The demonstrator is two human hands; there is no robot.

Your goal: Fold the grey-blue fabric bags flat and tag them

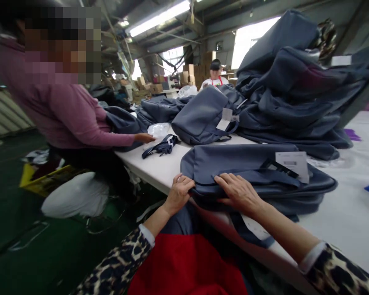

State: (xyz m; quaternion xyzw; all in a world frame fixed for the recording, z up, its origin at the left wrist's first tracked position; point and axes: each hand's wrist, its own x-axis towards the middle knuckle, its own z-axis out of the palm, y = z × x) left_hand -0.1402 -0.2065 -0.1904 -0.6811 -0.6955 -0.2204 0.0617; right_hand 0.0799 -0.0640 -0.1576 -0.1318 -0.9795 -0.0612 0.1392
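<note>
A dark blue-grey bag [240, 162] lies on its side at the near edge of the white table, with a white tag [292, 166] and a black tag on it. My left hand [180, 190] has its fingers curled over the bag's left end. On the front edge, by the seam, my right hand [238, 192] grips the bag with fingers on top and thumb below. What the fingertips do underneath is hidden. Under this bag more blue-grey material and a strap with a white label [255, 227] hang over the table edge.
Tall pile of similar bags [295, 90] at the right; another tagged bag [199, 114] sits beyond mine. A bundle of dark straps [161, 146] lies on the table [150, 166]. A co-worker in a pink top [70, 110] stands left, near a covered stool [76, 196]. Another person sits behind.
</note>
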